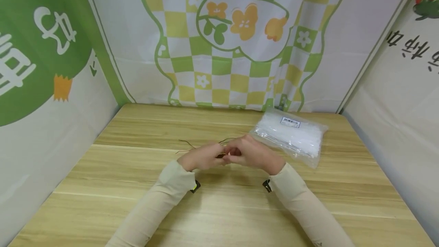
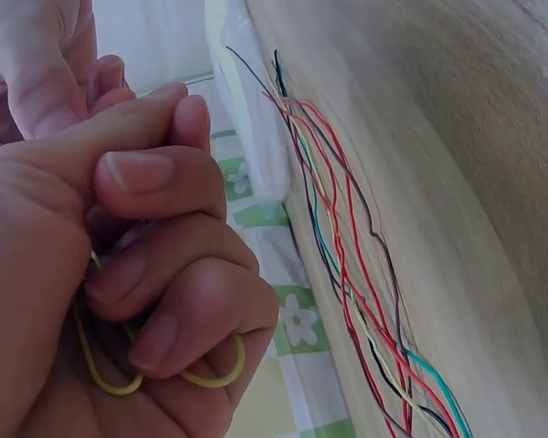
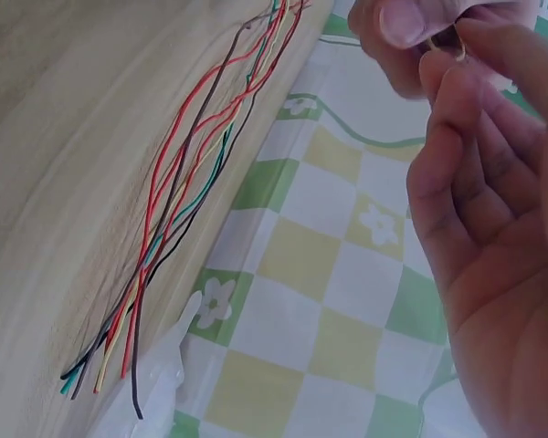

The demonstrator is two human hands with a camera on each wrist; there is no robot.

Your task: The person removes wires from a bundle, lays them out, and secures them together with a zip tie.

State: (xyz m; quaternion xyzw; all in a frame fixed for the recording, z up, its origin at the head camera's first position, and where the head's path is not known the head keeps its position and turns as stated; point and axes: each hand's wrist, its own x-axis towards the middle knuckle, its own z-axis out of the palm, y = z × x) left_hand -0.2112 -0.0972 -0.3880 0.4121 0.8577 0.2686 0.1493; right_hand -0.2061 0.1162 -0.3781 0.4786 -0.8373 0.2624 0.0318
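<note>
A thin yellow wire [image 2: 114, 391] loops out from the curled fingers of my left hand [image 1: 204, 156], which grips it. My right hand [image 1: 256, 153] meets the left above the table, its thumb and fingertip pinching a short bit of yellow wire [image 3: 460, 56] by the left fingertips. How the wire runs between the two hands is hidden by the fingers. Beyond the hands, a loose bundle of red, green, black, brown and yellow wires [image 3: 148, 246] lies lengthwise on the tabletop; in the head view the hands cover most of it.
A clear plastic bag [image 1: 291, 134] of white contents, with a barcode label, lies behind the right hand on the wooden table [image 1: 137, 125]. Printed fabric [image 1: 219, 64] hangs at the table's back edge, and more cloth hangs along both sides.
</note>
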